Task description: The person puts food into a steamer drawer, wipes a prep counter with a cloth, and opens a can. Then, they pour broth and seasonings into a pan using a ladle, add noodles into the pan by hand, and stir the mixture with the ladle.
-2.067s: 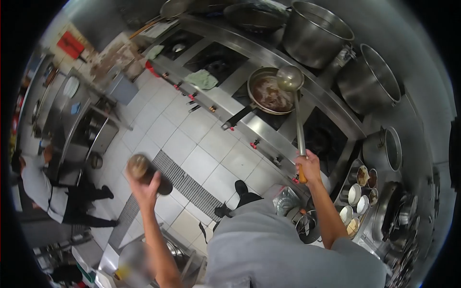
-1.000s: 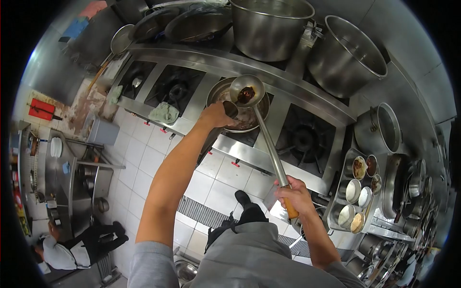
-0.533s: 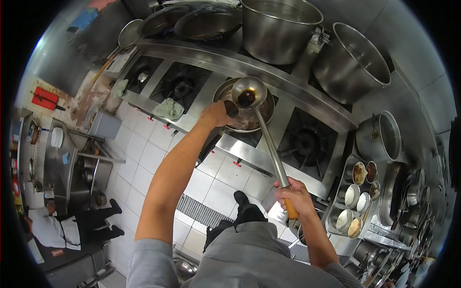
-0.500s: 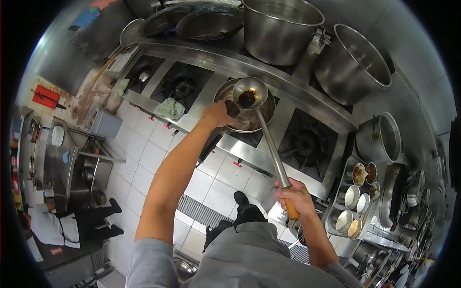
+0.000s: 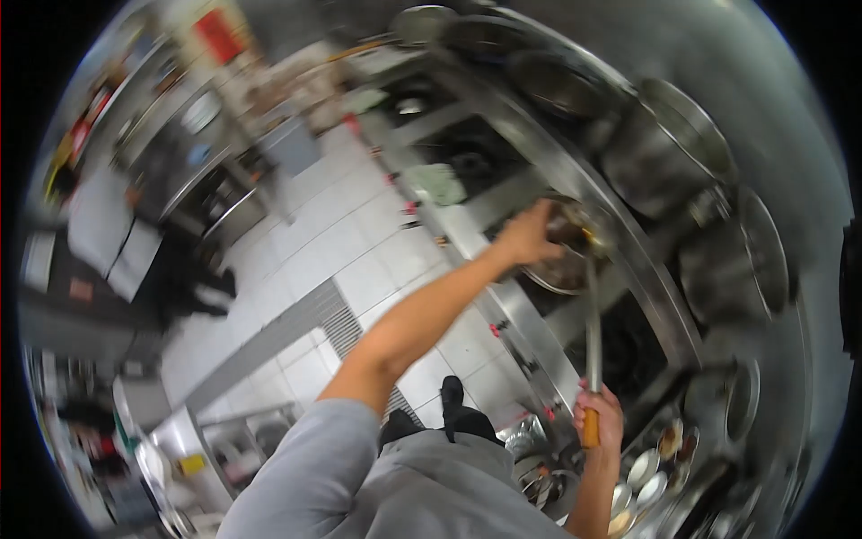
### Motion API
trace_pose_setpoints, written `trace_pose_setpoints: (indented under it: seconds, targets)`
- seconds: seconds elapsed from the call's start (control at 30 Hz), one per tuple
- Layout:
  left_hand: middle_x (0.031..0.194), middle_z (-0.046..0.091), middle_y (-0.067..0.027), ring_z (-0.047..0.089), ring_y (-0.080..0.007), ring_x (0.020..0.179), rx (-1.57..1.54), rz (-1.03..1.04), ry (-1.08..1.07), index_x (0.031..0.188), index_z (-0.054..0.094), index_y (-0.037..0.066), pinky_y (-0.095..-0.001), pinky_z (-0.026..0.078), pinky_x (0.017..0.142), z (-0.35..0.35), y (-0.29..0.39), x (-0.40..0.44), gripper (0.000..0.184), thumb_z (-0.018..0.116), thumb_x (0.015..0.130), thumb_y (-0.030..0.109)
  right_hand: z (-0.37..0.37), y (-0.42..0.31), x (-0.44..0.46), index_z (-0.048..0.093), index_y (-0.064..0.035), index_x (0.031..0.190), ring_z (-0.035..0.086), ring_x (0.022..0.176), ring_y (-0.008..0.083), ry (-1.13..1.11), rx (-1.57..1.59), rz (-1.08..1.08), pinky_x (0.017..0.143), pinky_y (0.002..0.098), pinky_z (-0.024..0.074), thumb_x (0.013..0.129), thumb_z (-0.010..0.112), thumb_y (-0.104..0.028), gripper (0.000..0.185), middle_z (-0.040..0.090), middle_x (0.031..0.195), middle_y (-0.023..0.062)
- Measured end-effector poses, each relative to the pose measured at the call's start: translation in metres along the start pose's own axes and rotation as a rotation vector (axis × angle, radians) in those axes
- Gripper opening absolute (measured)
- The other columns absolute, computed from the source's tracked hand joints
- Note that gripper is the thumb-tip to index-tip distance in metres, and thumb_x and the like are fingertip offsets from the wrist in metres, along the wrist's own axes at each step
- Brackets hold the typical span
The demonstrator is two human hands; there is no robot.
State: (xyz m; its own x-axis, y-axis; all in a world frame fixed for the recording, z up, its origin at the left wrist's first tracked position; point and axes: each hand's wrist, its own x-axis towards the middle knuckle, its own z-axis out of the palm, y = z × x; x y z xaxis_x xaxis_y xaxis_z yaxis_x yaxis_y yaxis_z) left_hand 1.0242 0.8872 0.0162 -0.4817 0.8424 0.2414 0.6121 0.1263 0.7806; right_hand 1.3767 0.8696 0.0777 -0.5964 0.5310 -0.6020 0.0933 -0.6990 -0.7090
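Note:
My left hand [image 5: 528, 237] reaches over the stove, its fingers round a dark container [image 5: 564, 225]; motion blurs both. This container is beside the bowl of a long steel ladle [image 5: 593, 332], where some dark amber liquid shows. Around the ladle's wooden handle [image 5: 590, 429], my right hand [image 5: 608, 415] is closed. Under the container and the ladle bowl lies a round pan [image 5: 561, 280] on a burner, largely covered by them.
Large metal pots [image 5: 660, 162] line the stove's back. A green cloth [image 5: 438, 183] lies near its front edge. Small bowls of ingredients [image 5: 644, 469] are at the lower right. At the left, another person [image 5: 112, 229] stands by a counter.
The view has turned, shifting the stove and pan rightward. My left hand, seen earlier away from the stove, is over the pan with the container. Dark contents have appeared in the ladle.

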Motion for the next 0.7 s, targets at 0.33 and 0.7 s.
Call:
trace_pose_setpoints:
  seconds: [0.33, 0.7]
  targets:
    - [0.119, 0.05, -0.0163, 0.052, -0.0303, 0.111, -0.513, -0.063, 0.598, 0.133, 0.034, 0.006, -0.0364, 0.042, 0.097, -0.097, 0.061, -0.167, 0.081, 0.078, 0.065, 0.016, -0.075, 0.038, 0.126, 0.058, 0.0019, 0.088, 0.044, 0.046, 0.0112, 0.234, -0.948, -0.293, 0.044, 0.0268, 0.0339, 0.068, 0.061, -0.002, 0.021, 0.049, 0.061, 0.0013]
    - [0.124, 0.048, -0.0087, 0.05, -0.0205, 0.114, 0.004, -0.545, 1.502, 0.137, 0.033, 0.007, -0.0348, 0.041, 0.101, -0.194, 0.094, -0.575, 0.087, 0.084, 0.068, 0.02, -0.034, 0.001, 0.13, 0.053, -0.0086, 0.061, 0.043, 0.043, 0.0127, -0.002, -0.865, 0.032, 0.041, 0.0262, 0.0342, 0.094, 0.057, -0.027, 0.038, 0.05, 0.054, 0.0025]
